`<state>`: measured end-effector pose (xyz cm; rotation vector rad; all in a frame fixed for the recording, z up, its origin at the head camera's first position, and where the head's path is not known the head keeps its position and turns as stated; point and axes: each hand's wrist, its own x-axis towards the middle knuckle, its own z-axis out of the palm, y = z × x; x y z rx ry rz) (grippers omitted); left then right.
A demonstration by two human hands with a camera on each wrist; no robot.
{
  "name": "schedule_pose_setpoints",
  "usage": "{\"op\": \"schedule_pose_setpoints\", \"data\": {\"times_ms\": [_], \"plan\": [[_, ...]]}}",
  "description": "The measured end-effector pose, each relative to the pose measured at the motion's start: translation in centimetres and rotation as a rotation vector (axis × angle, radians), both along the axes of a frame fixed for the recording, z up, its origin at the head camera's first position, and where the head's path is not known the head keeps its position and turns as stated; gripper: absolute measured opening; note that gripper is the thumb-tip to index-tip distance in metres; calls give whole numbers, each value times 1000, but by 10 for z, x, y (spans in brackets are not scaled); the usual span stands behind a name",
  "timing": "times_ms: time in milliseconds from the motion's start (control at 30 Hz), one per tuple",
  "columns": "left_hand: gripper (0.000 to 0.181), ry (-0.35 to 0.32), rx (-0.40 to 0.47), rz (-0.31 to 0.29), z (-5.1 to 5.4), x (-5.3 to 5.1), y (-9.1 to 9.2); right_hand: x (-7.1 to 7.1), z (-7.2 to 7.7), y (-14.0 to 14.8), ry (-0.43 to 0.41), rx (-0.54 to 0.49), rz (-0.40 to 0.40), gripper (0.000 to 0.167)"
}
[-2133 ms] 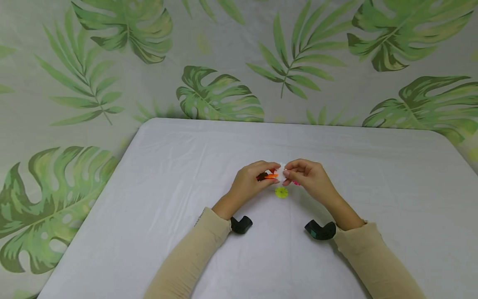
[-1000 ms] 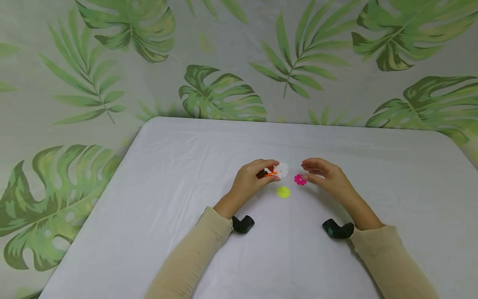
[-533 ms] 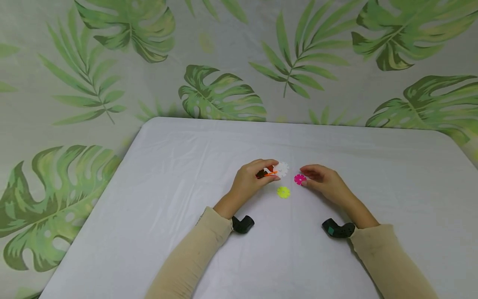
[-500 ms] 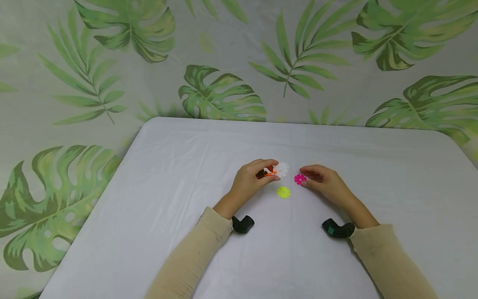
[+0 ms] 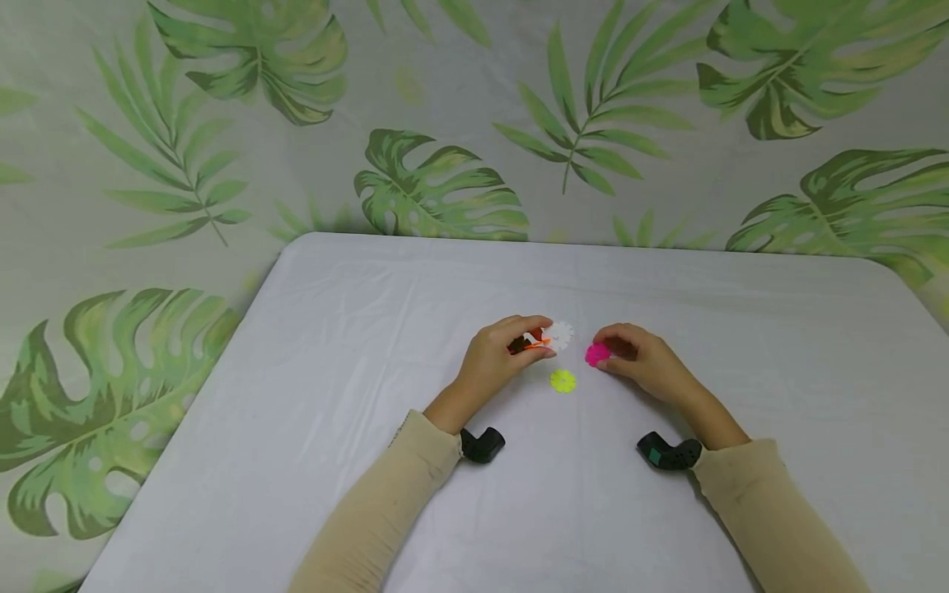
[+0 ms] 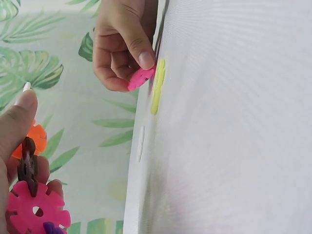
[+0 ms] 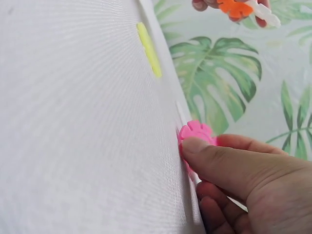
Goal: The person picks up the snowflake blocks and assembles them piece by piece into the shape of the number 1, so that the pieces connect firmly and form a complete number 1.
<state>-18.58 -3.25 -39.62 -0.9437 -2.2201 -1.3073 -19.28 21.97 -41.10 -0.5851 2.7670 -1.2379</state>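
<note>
My left hand [image 5: 511,342] holds a cluster of interlocking notched plastic discs. In the left wrist view the cluster shows a pink disc [image 6: 36,209], a dark brown disc [image 6: 29,165], an orange disc [image 6: 36,139] and a bit of purple [image 6: 51,228]. A white disc [image 7: 267,13] joins the orange one in the right wrist view. Thumb and fingers of my right hand [image 5: 645,358] pinch a pink notched disc [image 7: 197,129] at the tabletop, its edge tilted up. Between the hands, slightly nearer me, a yellow disc [image 5: 563,380] lies flat.
A white disc [image 6: 141,144] lies on the white-covered table [image 5: 474,519]. Black wrist-camera mounts [image 5: 483,445] sit by both sleeves. Behind the table's far edge hangs a leaf-print cloth [image 5: 445,181].
My right hand moved off the white disc to the right, came down at the pink disc and now pinches it, tilting it. The left hand keeps its hold, nearly still.
</note>
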Motion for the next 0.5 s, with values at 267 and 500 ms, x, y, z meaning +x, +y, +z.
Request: {"op": "schedule_pose_setpoints", "data": {"times_ms": [267, 500], "plan": [[42, -3, 3, 8, 0, 0, 0, 2, 9, -1, -8, -40, -9, 23], [42, 2, 3, 11, -1, 0, 0, -1, 20, -4, -6, -116, 9, 25]]}}
